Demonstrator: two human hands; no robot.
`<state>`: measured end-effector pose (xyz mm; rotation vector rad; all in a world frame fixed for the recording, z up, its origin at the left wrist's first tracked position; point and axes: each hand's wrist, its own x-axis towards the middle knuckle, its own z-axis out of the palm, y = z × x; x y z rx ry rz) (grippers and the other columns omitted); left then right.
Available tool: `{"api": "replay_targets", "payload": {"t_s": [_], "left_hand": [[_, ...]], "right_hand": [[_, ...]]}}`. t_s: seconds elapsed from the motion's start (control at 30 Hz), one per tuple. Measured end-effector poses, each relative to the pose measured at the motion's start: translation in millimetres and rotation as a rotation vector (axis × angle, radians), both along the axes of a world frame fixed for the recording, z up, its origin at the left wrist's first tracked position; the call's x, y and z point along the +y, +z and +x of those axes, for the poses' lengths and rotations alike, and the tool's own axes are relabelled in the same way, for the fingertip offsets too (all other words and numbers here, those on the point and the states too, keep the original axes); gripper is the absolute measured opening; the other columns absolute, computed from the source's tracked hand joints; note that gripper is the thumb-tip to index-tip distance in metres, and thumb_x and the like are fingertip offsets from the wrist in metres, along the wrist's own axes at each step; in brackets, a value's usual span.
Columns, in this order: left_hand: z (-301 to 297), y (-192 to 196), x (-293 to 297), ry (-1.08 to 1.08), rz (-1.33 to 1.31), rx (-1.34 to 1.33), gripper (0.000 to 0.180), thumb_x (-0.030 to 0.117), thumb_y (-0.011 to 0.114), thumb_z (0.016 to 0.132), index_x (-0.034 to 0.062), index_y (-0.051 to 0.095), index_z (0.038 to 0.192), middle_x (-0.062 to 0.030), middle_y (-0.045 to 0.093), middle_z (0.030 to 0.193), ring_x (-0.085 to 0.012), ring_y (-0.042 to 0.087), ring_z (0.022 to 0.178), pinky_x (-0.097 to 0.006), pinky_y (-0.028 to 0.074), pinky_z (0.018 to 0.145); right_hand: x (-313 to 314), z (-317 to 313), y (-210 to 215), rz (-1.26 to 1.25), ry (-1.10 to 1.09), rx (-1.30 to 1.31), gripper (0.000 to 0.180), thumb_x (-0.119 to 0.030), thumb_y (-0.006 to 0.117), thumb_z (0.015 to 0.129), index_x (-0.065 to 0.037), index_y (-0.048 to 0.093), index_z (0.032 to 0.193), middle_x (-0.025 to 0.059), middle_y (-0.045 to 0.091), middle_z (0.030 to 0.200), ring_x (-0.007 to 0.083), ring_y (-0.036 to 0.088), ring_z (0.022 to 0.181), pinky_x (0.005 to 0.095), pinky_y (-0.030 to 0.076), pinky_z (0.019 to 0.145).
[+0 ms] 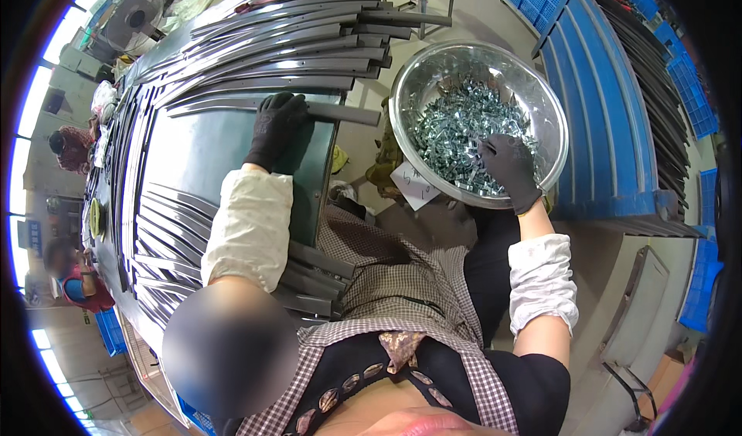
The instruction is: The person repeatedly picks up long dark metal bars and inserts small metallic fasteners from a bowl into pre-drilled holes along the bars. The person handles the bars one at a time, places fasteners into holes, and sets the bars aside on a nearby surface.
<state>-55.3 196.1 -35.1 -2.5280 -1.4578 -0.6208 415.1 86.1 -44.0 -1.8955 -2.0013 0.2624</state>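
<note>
Two gloved hands, both yours, work apart. Your right hand [510, 169], fingers curled downward, digs into the heap of small silvery metal clips [456, 131]; whether it pinches one cannot be told. Around it curves the clear round bowl [403, 88], a white paper slip [415, 185] just below its rim. Your left hand [276, 127], fingers pressed together, lies flat on a long dark metal strip [344, 113]. Beyond its fingertips more dark strips [309, 45] lie stacked; beneath its wrist spreads the green worktable [193, 158]. Outside your right hand, blue racks [610, 111] stand.
</note>
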Motion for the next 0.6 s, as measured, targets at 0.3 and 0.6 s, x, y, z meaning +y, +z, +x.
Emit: {"api": "replay_targets", "payload": {"t_s": [0.3, 0.6], "left_hand": [[18.9, 37.5, -128.2, -0.161, -0.302, -0.056, 0.038, 0.02, 0.076, 0.074, 0.0098, 0.071, 0.11, -0.0124, 0.063, 0.103, -0.0351, 0.059, 0.102, -0.046, 0.047, 0.089], [33.9, 54.8, -179.1, -0.22, -0.179, -0.108, 0.043, 0.023, 0.079, 0.075, 0.0074, 0.069, 0.114, -0.0106, 0.064, 0.1, -0.0336, 0.061, 0.095, -0.045, 0.047, 0.088]], "right_hand": [[-15.1, 7.3, 20.6, 0.12, -0.014, 0.018, 0.028, -0.032, 0.059, 0.088, -0.006, 0.066, 0.079, 0.0183, 0.066, 0.08, 0.0385, 0.065, 0.076, 0.0485, 0.05, 0.067], [-57.1, -7.6, 41.6, -0.006, 0.069, 0.276, 0.029, -0.033, 0.065, 0.087, -0.005, 0.07, 0.09, 0.0168, 0.069, 0.088, 0.0353, 0.067, 0.08, 0.0448, 0.052, 0.073]]}}
